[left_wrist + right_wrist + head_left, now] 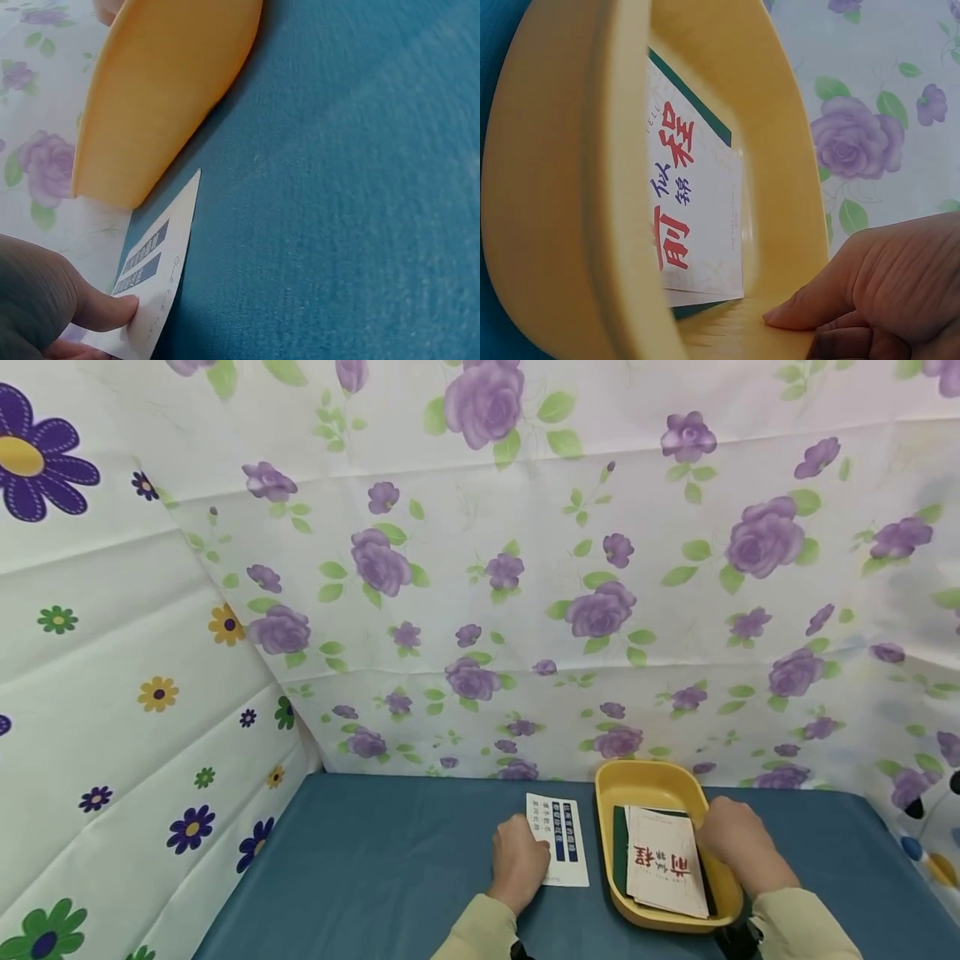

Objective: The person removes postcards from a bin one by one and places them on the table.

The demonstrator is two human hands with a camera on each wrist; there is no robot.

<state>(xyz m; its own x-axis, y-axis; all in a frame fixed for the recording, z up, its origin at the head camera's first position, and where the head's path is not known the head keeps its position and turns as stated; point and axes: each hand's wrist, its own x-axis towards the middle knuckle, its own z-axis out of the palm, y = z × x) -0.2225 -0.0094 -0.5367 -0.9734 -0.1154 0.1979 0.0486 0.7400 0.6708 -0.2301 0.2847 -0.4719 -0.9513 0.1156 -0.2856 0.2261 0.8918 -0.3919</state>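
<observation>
White with two dark-blue bars of print, the card (564, 847) sits at the fingertips of the left hand (519, 862), and we see it pinched along its left edge, toward the near end. From the left wrist we find the thumb (109, 310) flat on the printed face, the other fingers partly seen below and mostly hidden, with most of the card reaching out past the thumb tip. It tilts a little over the blue table cover (390, 868); whether its lower edge touches the cloth, we cannot tell. To its right, near but apart, we have the yellow tray (652, 781), whose right side the right hand (742, 843) grips: we make out the thumb (810, 304) laid over the inner wall and the fingers curled outside. Within the tray, to the left of that thumb and clear of it, we see a stack of cards (663, 864), the top one white with red and blue characters, over a dark green piece (619, 852). Behind everything we face a flowered curtain (480, 568).
</observation>
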